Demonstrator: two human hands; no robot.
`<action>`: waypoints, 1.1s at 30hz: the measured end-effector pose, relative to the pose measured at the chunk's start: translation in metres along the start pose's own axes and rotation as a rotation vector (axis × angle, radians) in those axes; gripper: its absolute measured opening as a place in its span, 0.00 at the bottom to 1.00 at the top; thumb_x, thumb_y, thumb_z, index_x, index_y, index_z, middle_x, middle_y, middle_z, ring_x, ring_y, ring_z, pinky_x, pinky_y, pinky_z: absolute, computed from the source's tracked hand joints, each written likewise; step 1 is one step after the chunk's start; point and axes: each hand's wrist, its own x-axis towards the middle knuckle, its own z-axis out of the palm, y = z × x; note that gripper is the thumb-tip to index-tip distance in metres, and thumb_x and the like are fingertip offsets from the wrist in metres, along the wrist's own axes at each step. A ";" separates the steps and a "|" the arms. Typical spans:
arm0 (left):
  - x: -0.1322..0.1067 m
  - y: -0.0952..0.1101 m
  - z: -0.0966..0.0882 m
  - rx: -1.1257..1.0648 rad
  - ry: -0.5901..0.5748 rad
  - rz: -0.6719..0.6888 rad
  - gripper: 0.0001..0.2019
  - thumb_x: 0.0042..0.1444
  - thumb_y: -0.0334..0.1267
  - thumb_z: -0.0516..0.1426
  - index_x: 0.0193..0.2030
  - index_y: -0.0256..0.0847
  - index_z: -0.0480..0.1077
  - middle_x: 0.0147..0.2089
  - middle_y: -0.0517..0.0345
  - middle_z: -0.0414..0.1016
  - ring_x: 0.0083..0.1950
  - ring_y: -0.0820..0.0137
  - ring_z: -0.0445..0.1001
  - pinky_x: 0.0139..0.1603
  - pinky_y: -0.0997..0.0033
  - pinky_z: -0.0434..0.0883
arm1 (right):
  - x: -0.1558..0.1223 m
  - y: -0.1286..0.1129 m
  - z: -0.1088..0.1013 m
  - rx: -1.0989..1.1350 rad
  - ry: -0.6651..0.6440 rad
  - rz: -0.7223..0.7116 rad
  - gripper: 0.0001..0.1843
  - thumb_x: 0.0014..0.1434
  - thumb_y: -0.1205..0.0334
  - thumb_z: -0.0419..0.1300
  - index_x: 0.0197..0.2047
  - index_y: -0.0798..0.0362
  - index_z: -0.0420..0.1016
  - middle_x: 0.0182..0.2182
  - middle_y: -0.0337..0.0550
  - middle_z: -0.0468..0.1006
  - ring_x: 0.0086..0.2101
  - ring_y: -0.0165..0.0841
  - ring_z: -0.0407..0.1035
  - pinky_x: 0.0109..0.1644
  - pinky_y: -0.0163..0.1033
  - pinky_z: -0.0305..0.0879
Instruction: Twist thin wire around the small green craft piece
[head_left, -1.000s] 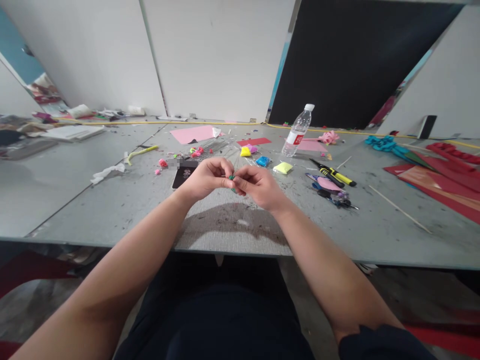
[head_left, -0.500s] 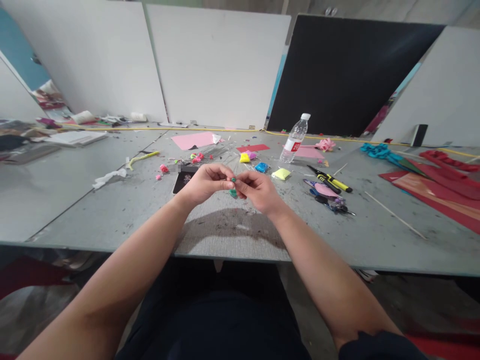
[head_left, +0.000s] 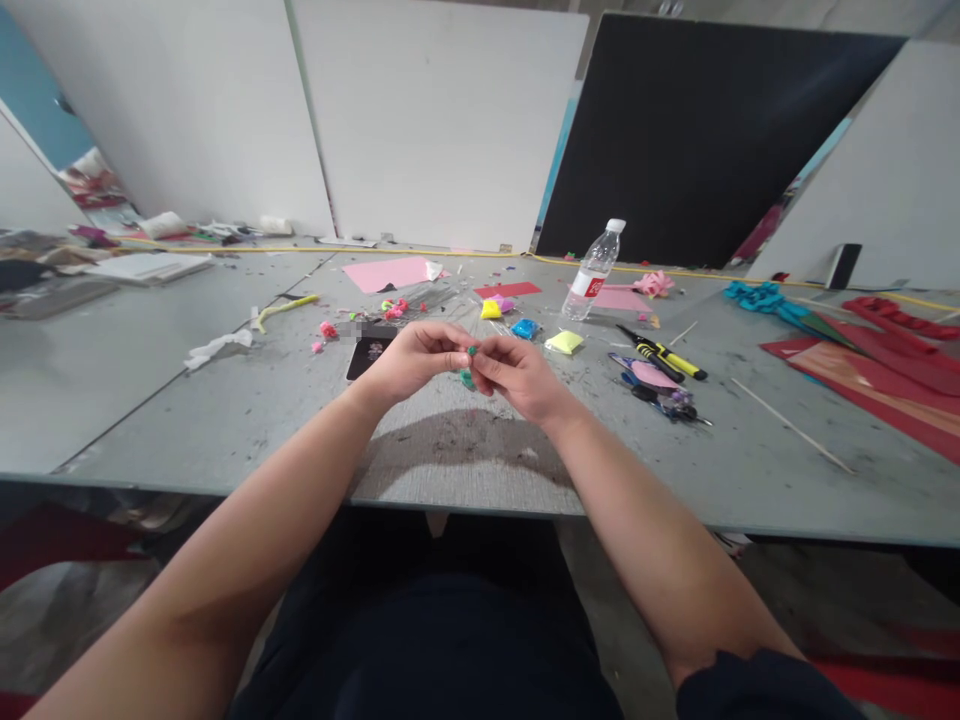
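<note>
My left hand (head_left: pixel 414 358) and my right hand (head_left: pixel 519 375) meet above the grey table (head_left: pixel 450 450), fingers curled. Between their fingertips they pinch a small green piece (head_left: pixel 469 352), seemingly soft clay; a second bit of green shows just below it. Both hands hover over the table's middle, close to its near edge. Behind the left hand lies a black phone (head_left: pixel 367 352). Small lumps of coloured clay lie beyond: yellow (head_left: pixel 490 309), blue (head_left: pixel 525 328), pale yellow (head_left: pixel 564 342).
A plastic water bottle (head_left: pixel 595 270) stands at the back. A yellow-black knife (head_left: pixel 664 352) and scissors lie to the right, with red paper sheets (head_left: pixel 870 375) and a thin wooden stick (head_left: pixel 791 425). Pink paper (head_left: pixel 390 271) lies at the back; white and black boards stand behind.
The hands stay together on the green piece, fingers working it slightly. The view shifted a little as my head moved.
</note>
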 end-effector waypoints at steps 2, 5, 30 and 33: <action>0.001 0.000 -0.001 0.031 0.020 0.018 0.15 0.46 0.44 0.75 0.35 0.38 0.81 0.31 0.55 0.82 0.32 0.67 0.82 0.36 0.66 0.80 | 0.000 0.000 -0.001 0.019 0.002 0.029 0.21 0.55 0.43 0.73 0.33 0.51 0.74 0.22 0.33 0.71 0.23 0.26 0.64 0.26 0.34 0.60; 0.001 0.000 -0.001 0.085 0.031 0.037 0.15 0.48 0.44 0.74 0.35 0.38 0.81 0.32 0.55 0.82 0.33 0.68 0.82 0.37 0.68 0.79 | 0.000 0.000 -0.001 0.017 0.038 0.042 0.20 0.54 0.44 0.73 0.34 0.50 0.76 0.22 0.33 0.71 0.24 0.27 0.65 0.26 0.35 0.60; 0.001 -0.013 -0.076 1.291 -0.060 -0.293 0.11 0.58 0.35 0.59 0.44 0.41 0.83 0.46 0.51 0.83 0.47 0.63 0.78 0.52 0.68 0.71 | 0.030 0.055 -0.007 -1.279 0.111 0.251 0.24 0.61 0.55 0.67 0.58 0.57 0.77 0.52 0.56 0.78 0.57 0.49 0.69 0.62 0.50 0.64; 0.000 -0.016 -0.084 1.322 -0.112 -0.304 0.13 0.58 0.37 0.59 0.45 0.41 0.83 0.49 0.51 0.82 0.51 0.61 0.78 0.56 0.67 0.70 | 0.030 0.058 -0.005 -1.321 0.078 0.274 0.19 0.63 0.53 0.65 0.53 0.54 0.81 0.53 0.56 0.77 0.59 0.51 0.68 0.62 0.50 0.64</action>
